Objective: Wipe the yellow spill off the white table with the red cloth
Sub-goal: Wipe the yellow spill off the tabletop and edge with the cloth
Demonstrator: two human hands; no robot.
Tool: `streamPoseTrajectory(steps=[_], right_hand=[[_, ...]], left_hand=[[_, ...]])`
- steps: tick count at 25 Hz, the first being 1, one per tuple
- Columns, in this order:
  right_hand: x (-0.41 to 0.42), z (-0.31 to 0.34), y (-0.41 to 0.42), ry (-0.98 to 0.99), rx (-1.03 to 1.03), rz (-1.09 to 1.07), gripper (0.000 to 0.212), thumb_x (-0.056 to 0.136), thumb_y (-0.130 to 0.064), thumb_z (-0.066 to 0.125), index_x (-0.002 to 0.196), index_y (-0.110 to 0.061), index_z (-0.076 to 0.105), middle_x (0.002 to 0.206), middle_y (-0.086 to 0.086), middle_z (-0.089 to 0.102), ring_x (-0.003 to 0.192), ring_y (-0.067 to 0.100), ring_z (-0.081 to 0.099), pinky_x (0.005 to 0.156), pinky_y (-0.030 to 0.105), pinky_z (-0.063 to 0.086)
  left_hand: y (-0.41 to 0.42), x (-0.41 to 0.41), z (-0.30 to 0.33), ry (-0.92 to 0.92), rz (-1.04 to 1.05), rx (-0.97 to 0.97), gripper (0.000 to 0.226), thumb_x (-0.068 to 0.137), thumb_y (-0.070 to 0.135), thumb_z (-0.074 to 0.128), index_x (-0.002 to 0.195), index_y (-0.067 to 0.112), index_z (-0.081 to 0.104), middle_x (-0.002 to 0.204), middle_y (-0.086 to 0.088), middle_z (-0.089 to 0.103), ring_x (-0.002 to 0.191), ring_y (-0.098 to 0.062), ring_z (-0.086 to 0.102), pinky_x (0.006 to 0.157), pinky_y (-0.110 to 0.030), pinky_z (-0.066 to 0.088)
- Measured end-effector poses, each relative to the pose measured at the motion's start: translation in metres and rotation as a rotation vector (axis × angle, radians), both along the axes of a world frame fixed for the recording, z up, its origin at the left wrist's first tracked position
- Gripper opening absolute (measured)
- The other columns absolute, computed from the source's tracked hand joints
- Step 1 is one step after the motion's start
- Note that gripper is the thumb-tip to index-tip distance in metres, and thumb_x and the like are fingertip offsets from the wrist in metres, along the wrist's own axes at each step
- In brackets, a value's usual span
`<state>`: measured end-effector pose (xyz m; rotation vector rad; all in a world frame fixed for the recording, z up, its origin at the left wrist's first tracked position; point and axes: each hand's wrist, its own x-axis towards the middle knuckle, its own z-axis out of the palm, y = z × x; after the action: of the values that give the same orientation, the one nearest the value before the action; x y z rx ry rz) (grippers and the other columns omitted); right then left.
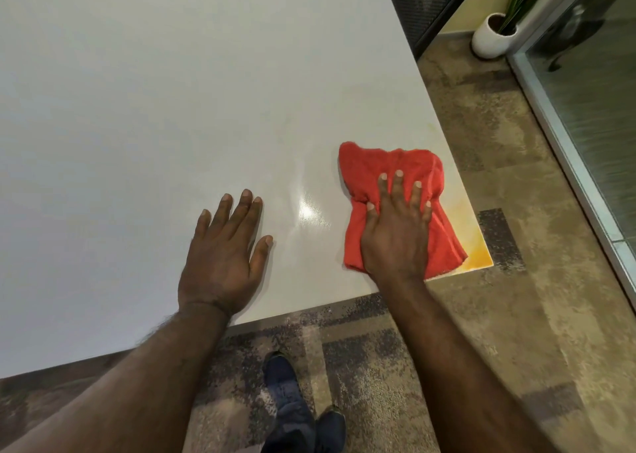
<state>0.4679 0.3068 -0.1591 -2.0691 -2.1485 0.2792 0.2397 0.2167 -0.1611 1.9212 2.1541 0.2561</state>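
Note:
A crumpled red cloth [364, 173] lies on the white table [172, 108] near its front right corner. My right hand [395, 228] presses flat on top of the cloth, fingers spread and bunching the fabric. A yellow spill [476, 251] shows as an orange-yellow smear at the table's corner, just right of the cloth and partly hidden under it. My left hand [223, 249] rests palm down on the bare table to the left, fingers apart, holding nothing.
The table's front edge runs close to my body and its right edge borders patterned carpet [499, 315]. A white pot with a plant [488, 36] stands on the floor at the back right beside a glass partition [592, 115]. My dark shoes [292, 411] show below.

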Motion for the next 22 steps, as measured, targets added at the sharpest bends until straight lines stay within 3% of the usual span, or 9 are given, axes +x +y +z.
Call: streamPoseTrajectory(steps=[7, 14, 22], right_hand=[[-0.064, -0.001, -0.004, -0.033, -0.034, 0.191, 0.058, 0.098, -0.047, 0.024, 0.153, -0.033, 0.011, 0.164, 0.001, 0.005, 0.149, 0.037, -0.001, 0.117, 0.059, 0.0], [-0.114, 0.001, 0.046, -0.019, -0.056, 0.168, 0.062, 0.091, -0.068, 0.019, 0.149, -0.05, 0.008, 0.164, 0.001, -0.007, 0.144, 0.046, -0.015, 0.099, 0.078, -0.012], [-0.125, 0.003, 0.089, -0.021, -0.049, 0.169, 0.054, 0.095, -0.061, 0.021, 0.148, -0.051, 0.011, 0.164, -0.001, 0.001, 0.145, 0.045, -0.012, 0.099, 0.08, -0.01]], left_hand=[[0.0, 0.0, 0.0, 0.029, -0.008, -0.001, 0.063, 0.1, 0.048, 0.022, 0.155, 0.019, 0.026, 0.161, 0.004, 0.018, 0.151, -0.017, 0.009, 0.123, -0.042, 0.009], [0.001, 0.0, 0.002, 0.028, -0.003, 0.01, 0.062, 0.099, 0.048, 0.025, 0.154, 0.019, 0.03, 0.16, 0.003, 0.022, 0.15, -0.018, 0.013, 0.122, -0.04, 0.008], [-0.001, 0.003, 0.007, 0.013, 0.014, 0.005, 0.06, 0.1, 0.047, 0.023, 0.155, 0.022, 0.026, 0.162, 0.005, 0.021, 0.153, -0.018, 0.012, 0.123, -0.034, 0.0]])
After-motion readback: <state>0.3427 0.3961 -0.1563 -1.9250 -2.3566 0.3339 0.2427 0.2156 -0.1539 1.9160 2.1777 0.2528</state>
